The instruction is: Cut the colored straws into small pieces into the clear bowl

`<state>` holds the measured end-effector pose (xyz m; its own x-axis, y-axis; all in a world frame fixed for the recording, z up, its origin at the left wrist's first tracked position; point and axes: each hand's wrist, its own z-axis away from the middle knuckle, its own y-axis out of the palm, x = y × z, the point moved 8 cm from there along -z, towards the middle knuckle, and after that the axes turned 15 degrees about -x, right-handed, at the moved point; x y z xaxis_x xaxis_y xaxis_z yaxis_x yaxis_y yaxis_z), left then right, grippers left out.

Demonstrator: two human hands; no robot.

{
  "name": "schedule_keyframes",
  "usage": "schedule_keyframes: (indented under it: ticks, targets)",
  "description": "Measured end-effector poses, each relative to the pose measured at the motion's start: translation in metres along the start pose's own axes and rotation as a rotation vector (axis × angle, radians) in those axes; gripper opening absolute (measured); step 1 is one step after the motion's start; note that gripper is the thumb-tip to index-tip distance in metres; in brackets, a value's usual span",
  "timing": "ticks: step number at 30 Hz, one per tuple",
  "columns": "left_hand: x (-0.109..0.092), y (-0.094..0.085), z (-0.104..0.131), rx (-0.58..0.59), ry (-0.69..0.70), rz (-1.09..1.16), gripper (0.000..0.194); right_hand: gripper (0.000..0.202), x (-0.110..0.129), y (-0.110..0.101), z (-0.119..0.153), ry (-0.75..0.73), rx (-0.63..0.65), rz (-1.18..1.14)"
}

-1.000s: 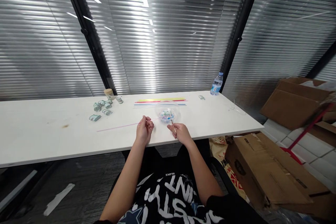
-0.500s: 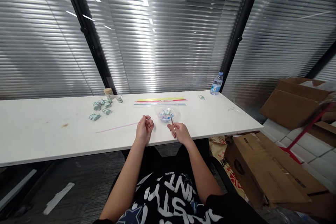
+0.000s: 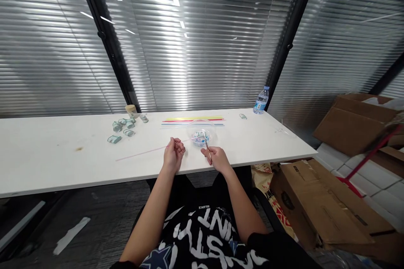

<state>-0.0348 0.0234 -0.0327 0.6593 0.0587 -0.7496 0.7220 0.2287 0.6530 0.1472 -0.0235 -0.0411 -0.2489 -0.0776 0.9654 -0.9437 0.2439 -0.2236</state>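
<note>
A long thin pink strip (image 3: 140, 153) runs from the table on the left through the pinched fingers of my left hand (image 3: 173, 153). The strip's short right end reaches over a clear round bowl (image 3: 211, 133). Inside the bowl lie small blue, white and purple pieces (image 3: 201, 137), too small to make out. My right hand (image 3: 217, 158) is closed on a pair of scissors (image 3: 207, 147), whose blades point away from me over the bowl, near the strip's end. Whether the blades touch the strip I cannot tell.
Yellow, red and blue strips (image 3: 192, 121) lie behind the bowl. Several greenish clear rolls (image 3: 117, 126) and a cork-topped jar (image 3: 131, 110) are at left. A water bottle (image 3: 260, 101) stands at the back right. Cardboard boxes (image 3: 334, 201) sit right of the table (image 3: 63, 155).
The strip's right end lies slightly further right and higher, over the bowl by the scissor blades. Both hands stay almost where they were.
</note>
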Motion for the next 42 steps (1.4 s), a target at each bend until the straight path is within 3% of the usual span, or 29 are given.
schedule_keyframes:
  ticks: [42]
  targets:
    - [-0.0004, 0.0039, 0.0055, 0.014, 0.018, -0.146, 0.039, 0.055, -0.0005, 0.0011, 0.0017, -0.014, 0.02, -0.014]
